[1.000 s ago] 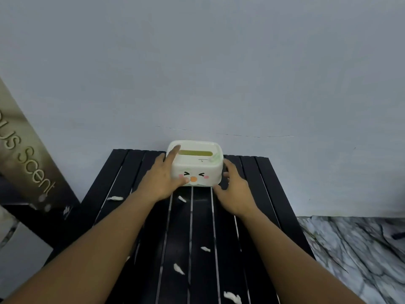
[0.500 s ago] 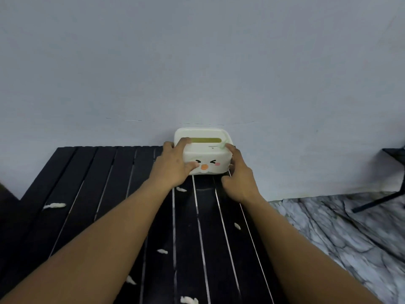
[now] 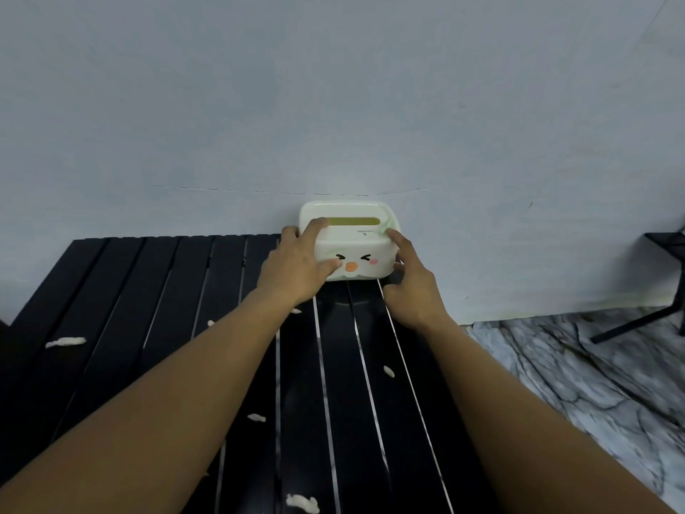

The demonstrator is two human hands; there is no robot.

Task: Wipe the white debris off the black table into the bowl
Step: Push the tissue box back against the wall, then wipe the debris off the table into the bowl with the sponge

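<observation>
A white tissue box point(image 3: 357, 250) with a cartoon face and a green slot on top stands at the back edge of the black slatted table point(image 3: 122, 291), against the wall. My left hand point(image 3: 296, 267) grips its left side, index finger on top by the slot. My right hand point(image 3: 409, 287) holds its right side, with a fingertip at a pale tissue corner on the top right. White debris scraps lie scattered on the slats: one at the far left point(image 3: 66, 342), one right of centre point(image 3: 389, 371), one near my left forearm point(image 3: 256, 417), one at the bottom point(image 3: 303, 503). No bowl is in view.
A grey wall point(image 3: 333, 105) rises directly behind the table. To the right, marble-patterned floor point(image 3: 593, 383) lies below the table edge. A black metal stand point(image 3: 663, 291) with angled legs is at the far right.
My view has swung so the table sits further left and the stand appears at right. Both hands stay on the tissue box; my right fingertip has climbed to its top right corner.
</observation>
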